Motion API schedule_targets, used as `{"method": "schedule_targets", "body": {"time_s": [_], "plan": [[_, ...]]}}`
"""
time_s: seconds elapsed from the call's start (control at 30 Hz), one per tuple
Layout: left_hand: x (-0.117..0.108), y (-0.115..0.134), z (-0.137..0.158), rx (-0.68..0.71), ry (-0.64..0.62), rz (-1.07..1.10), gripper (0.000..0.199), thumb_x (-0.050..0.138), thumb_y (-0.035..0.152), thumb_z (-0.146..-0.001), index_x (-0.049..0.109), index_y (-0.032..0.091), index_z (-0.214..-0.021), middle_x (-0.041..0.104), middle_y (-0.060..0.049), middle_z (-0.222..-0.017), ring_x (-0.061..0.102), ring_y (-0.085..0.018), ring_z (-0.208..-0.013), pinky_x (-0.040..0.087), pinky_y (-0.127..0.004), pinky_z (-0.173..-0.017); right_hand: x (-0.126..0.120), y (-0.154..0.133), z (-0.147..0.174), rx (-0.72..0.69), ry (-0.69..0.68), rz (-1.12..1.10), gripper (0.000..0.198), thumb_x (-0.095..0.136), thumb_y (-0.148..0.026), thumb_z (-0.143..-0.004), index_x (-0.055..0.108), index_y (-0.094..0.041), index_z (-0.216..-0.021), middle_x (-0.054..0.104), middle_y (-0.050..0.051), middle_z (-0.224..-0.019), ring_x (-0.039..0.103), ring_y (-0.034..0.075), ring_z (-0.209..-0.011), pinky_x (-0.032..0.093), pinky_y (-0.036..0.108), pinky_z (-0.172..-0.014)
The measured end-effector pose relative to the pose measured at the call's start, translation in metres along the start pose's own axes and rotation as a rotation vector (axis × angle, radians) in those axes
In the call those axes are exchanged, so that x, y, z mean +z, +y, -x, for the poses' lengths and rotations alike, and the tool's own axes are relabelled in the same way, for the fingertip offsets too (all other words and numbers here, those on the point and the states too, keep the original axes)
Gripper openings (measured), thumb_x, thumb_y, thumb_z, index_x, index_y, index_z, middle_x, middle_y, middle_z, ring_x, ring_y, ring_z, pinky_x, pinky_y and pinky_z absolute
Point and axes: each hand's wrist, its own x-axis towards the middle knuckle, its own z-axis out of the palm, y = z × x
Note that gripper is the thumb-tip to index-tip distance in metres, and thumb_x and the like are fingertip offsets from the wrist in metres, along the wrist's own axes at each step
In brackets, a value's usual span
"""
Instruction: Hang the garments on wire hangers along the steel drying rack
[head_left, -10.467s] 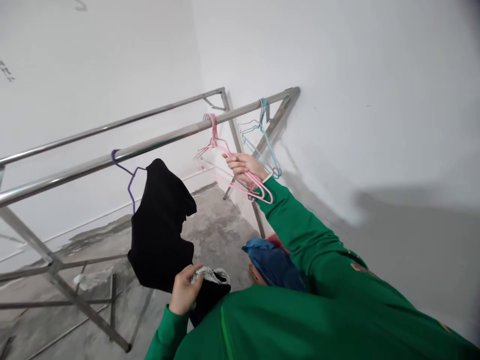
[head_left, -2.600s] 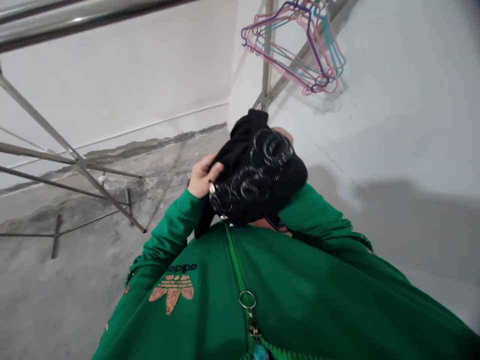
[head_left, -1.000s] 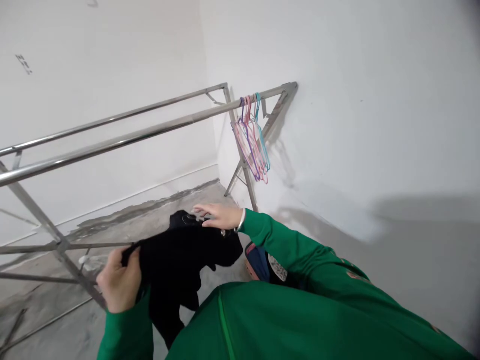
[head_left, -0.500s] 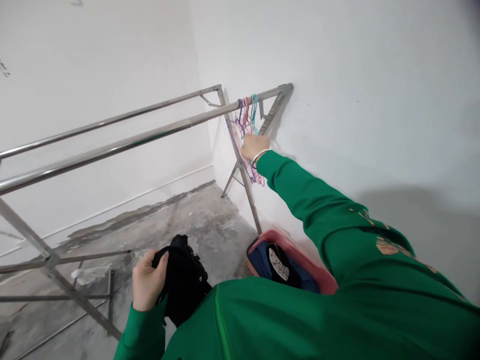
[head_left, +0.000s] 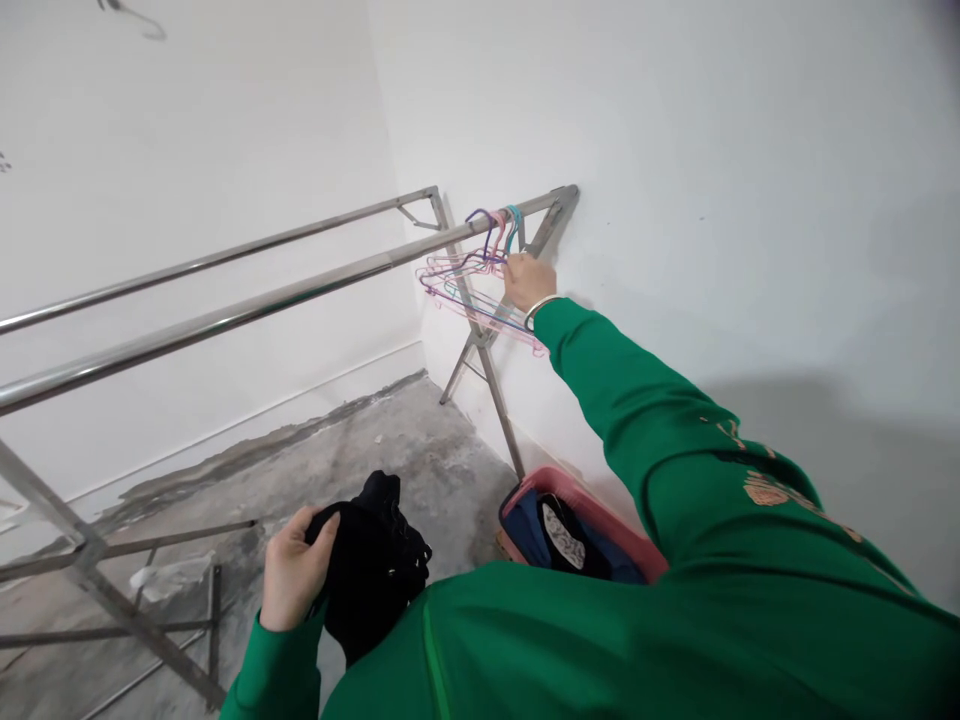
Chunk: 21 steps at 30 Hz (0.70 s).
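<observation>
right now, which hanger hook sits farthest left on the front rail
The purple hook, the only one of that colour in view; the pink hooks and turquoise hooks sit to its right along the front rail.

Wearing green long-sleeved top (head_left: 570, 640), brighter green strip (head_left: 433, 655) down front; tan motifs (head_left: 764, 491) along right sleeve (head_left: 634, 400); silvery bangle (head_left: 537, 311) at right cuff (head_left: 556, 328).

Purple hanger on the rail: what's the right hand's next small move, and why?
Probably have the right hand lift the purple hanger off the rail: that hand is right at it, and the left hand holds a black garment with no hanger visible in it.
</observation>
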Motion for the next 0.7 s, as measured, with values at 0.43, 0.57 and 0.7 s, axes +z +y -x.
{"method": "schedule_targets", "body": {"time_s": [0.43, 0.57, 0.7], "plan": [[0.000, 0.013, -0.049, 0.083, 0.044, -0.091, 0.025, 0.057, 0.040, -0.069, 0.069, 0.018, -0.071, 0.071, -0.005, -0.068, 0.065, -0.021, -0.069, 0.050, -0.028, -0.066, 0.058, -0.003, 0.237, -0.022, -0.582, -1.254, 0.042, 0.070, -0.052, -0.066, 0.061, -0.017, -0.087, 0.054, -0.001, -0.064, 0.043, 0.010, -0.051, 0.038, 0.025, -0.050], [-0.002, 0.008, -0.064, 0.113, -0.049, -0.042, 0.015, 0.062, 0.030, -0.069, 0.067, 0.016, -0.070, 0.066, -0.004, -0.065, 0.060, -0.018, -0.064, 0.047, -0.026, -0.061, 0.043, 0.005, 0.271, -0.052, -0.796, -1.226, 0.030, 0.071, -0.049, -0.070, 0.067, -0.019, -0.071, 0.052, 0.001, -0.052, 0.042, 0.012, -0.047, 0.036, 0.028, -0.046], [-0.007, 0.015, -0.072, 0.157, -0.144, 0.027, 0.013, 0.065, 0.027, -0.071, 0.066, 0.014, -0.071, 0.062, -0.003, -0.061, 0.056, -0.016, -0.061, 0.045, -0.027, -0.061, 0.011, -0.006, 0.257, -0.342, -0.814, -1.142, 0.024, 0.067, -0.047, -0.077, 0.070, -0.024, -0.071, 0.065, 0.007, -0.075, 0.061, 0.020, -0.071, 0.052, 0.036, -0.067]]}}
